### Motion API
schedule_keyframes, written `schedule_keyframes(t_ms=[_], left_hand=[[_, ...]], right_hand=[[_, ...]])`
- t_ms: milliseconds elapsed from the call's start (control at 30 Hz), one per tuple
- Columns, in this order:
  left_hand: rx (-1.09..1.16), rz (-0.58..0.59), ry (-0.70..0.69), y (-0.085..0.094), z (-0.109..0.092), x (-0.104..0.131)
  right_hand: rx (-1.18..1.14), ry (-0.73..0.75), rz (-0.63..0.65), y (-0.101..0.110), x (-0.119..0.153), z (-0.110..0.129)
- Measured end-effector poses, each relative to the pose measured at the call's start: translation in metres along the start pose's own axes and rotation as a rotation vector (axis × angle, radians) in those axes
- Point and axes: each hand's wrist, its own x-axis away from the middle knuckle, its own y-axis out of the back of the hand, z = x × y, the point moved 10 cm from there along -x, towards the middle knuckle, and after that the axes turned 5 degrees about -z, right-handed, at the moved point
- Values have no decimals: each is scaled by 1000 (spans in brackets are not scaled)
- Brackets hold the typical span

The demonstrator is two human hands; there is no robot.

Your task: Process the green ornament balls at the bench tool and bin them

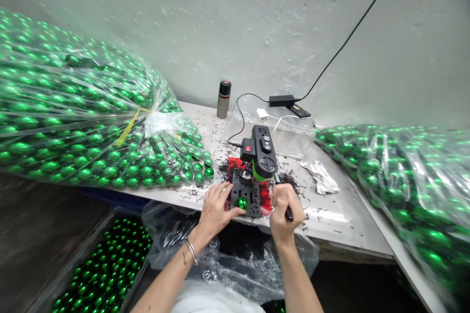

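A small black bench drill press (265, 152) stands on the table, its slotted base plate (251, 194) toward me. One shiny green ball (241, 203) sits on that plate. My left hand (216, 206) lies along the plate's left side, fingers stretched and thumb reaching beside the ball; whether the thumb touches it I cannot tell. My right hand (287, 209) is wrapped round the black-ended lever (289, 214) at the press's right side. Red material (265, 195) shows under the base, with black shavings (290, 182) scattered around.
Clear bags of green balls stand left (91, 122) and right (414, 190). Below left is a bin of green balls (110, 264). A bottle (223, 100), a power adapter (281, 101) and white gloves (321, 177) lie or stand on the table. Plastic sheeting (172, 234) hangs at the front edge.
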Motion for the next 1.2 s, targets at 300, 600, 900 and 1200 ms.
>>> schedule_keyframes(t_ms=[300, 600, 900, 1200], left_hand=[[-288, 217, 299, 13, 85, -69], [520, 207, 666, -4, 87, -45], [913, 110, 960, -56, 71, -7], [229, 214, 407, -63, 32, -15]], right_hand=[[-8, 72, 5, -1, 11, 1], [-13, 88, 0, 0, 13, -1], [2, 65, 14, -1, 5, 4], [23, 51, -13, -2, -9, 12]])
